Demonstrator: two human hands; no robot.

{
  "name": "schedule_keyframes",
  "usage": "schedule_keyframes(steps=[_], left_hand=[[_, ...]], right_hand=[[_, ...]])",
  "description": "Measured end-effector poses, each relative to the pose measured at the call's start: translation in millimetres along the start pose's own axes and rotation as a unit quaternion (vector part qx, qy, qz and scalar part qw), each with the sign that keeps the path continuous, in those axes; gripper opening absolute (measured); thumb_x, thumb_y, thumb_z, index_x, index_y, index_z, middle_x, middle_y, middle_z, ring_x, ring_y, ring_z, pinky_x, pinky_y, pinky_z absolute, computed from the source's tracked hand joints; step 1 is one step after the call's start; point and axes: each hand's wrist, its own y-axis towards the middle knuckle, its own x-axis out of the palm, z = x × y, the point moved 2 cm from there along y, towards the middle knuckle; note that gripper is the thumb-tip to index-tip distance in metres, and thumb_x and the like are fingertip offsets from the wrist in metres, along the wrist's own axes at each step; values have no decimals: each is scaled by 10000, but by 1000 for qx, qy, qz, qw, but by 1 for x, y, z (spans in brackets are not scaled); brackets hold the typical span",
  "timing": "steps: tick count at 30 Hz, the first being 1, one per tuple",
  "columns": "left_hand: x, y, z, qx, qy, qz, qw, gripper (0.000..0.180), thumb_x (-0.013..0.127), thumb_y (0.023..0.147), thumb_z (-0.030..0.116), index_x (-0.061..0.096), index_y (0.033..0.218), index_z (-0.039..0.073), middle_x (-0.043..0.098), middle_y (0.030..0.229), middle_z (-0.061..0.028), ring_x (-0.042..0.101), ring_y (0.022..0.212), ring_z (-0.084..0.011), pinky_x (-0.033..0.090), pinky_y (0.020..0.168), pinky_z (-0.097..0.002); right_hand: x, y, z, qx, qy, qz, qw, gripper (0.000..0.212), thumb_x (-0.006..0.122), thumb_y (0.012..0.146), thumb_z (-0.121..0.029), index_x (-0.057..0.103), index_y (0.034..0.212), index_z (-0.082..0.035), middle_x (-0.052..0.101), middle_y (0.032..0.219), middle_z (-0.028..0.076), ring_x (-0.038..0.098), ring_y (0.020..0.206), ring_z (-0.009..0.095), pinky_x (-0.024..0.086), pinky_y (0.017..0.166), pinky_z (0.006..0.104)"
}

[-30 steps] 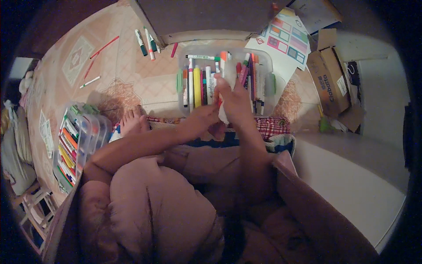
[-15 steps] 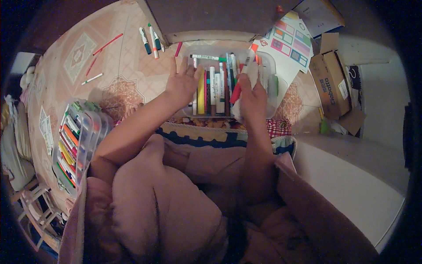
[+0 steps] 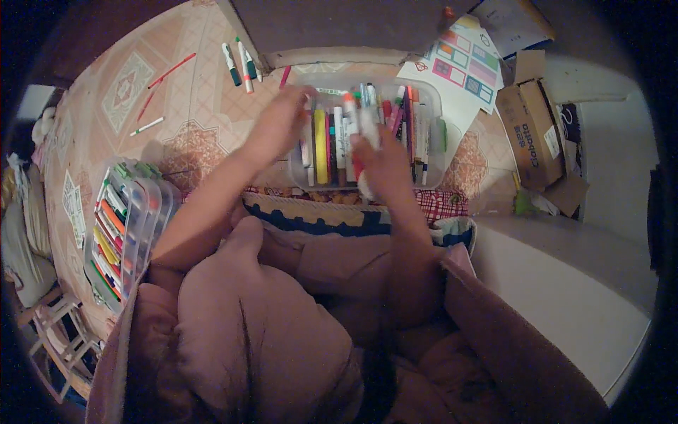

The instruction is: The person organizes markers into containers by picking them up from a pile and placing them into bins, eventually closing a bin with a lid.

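The left hand (image 3: 277, 127) lies with its fingers curled loosely over the left rim of a clear plastic box (image 3: 439, 152), the fingertips reaching in among the markers (image 3: 332, 141) at that end; whether they pinch one marker cannot be made out. The right hand (image 3: 381, 166) has its fingers wrapped tight around a white marker (image 3: 367, 124) with a red end, held upright over the middle of the box, the pale barrel rising above the knuckles. The box sits on the patterned cloth (image 3: 191, 99) just ahead of the person's lap, and it is packed with markers lying side by side: yellow, white, red, purple and orange ones, most pointing away from the person.

Beyond the box's far left corner a few loose markers (image 3: 240, 63) with green and orange caps lie on the cloth, and further left two red pens (image 3: 166, 74) and a white pen (image 3: 147, 126) lie well apart from them. To the far right of the box a sheet with coloured rectangles (image 3: 466, 67) lies partly under its corner, and past that an open cardboard box (image 3: 533, 120) stands. At the person's left, near the elbow, a second clear case (image 3: 123, 226) holds rows of coloured markers. Both forearms cross the lap and hide the near edge of the cloth
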Motion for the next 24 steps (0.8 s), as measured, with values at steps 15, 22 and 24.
schedule_keyframes(steps=[15, 22, 24], left_hand=[[-32, 0, -15, -41, 15, -14, 999, 323, 464, 743, -50, 484, 1053, 37, 568, 893, -112, 551, 797, -199, 435, 686, -301], [-25, -31, -81, -183, 221, -41, 957, 259, 459, 791, 78, 429, 1027, -23, 570, 836, -216, 566, 808, -321, 450, 713, -376], [-14, -42, -94, -266, 233, -108, 929, 381, 470, 804, 226, 365, 1055, -41, 562, 843, -245, 559, 813, -360, 451, 704, -404]], right_hand=[[32, 7, 13, -23, 37, 6, 999, 336, 553, 764, -292, 567, 971, -29, 582, 668, 108, 559, 583, 163, 430, 571, 282], [20, 7, 8, -5, 55, 47, 997, 288, 563, 771, -297, 599, 881, -33, 573, 642, 59, 522, 535, 115, 410, 526, 264], [20, 8, 8, -19, 64, 55, 996, 282, 558, 776, -302, 601, 856, -34, 574, 645, 53, 515, 531, 108, 406, 520, 258]])
